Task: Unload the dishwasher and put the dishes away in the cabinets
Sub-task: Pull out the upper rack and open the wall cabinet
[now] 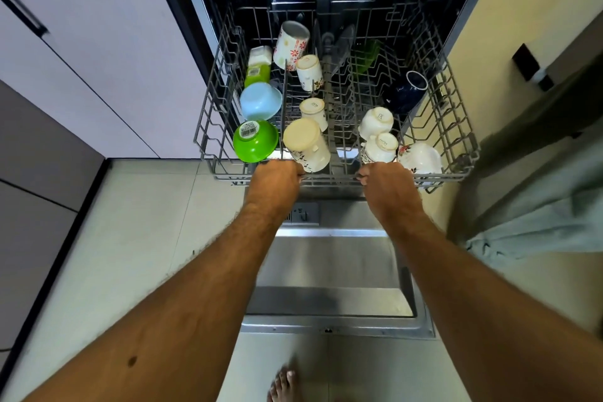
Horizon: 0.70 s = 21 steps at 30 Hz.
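The grey wire upper rack (pixel 208 114) stands pulled out of the open dishwasher. My left hand (pixel 277 178) and my right hand (pixel 388 181) both grip its front rail, fingers curled over the wire. Upside down in the rack are a green bowl (pixel 256 142), a light blue bowl (pixel 261 101), several white floral mugs such as one (pixel 306 143) at the front, white cups (pixel 375 121), a dark blue mug (pixel 408 91) and a tall floral cup (pixel 290 44).
The dishwasher door (pixel 329 274) lies open flat below my arms. Pale cabinet fronts (pixel 98 59) stand to the left, one with a dark handle (pixel 23 10). A cloth (pixel 538 222) hangs at the right. My bare foot (pixel 284 383) is on the tiled floor.
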Tool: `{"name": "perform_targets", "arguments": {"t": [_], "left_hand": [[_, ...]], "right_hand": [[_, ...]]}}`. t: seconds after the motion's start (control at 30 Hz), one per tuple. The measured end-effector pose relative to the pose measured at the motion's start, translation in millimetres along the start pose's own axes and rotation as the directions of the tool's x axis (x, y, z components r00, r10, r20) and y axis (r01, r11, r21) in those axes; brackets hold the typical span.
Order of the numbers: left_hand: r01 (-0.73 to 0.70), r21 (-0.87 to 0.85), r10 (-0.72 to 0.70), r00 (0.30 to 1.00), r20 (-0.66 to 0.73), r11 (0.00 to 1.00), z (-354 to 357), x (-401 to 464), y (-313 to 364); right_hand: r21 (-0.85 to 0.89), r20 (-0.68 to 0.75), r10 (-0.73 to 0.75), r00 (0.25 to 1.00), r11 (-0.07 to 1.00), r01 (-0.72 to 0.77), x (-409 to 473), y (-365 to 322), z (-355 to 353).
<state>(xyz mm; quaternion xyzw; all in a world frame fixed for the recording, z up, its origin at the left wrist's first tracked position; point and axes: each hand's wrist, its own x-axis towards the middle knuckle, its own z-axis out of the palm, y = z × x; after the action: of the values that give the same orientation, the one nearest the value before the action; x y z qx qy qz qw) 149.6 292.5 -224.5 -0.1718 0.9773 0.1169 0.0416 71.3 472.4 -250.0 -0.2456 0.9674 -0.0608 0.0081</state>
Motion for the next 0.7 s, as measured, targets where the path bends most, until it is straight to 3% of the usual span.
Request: {"name": "perform_targets", "arguments": {"t": [0.43, 0.7], "left_hand": [[0.006, -0.016, -0.005, 1.0, 0.025, 1.0, 2, -48, 7], [0.016, -0.038, -0.014, 0.999, 0.043, 0.999, 9, -73, 2]], "right_hand": [[0.096, 0.102, 0.04, 0.994, 0.994, -0.05, -44, -4, -8], [0.15, 0.091, 0.008, 0.996, 0.988, -0.022, -79, -6, -8]]}}
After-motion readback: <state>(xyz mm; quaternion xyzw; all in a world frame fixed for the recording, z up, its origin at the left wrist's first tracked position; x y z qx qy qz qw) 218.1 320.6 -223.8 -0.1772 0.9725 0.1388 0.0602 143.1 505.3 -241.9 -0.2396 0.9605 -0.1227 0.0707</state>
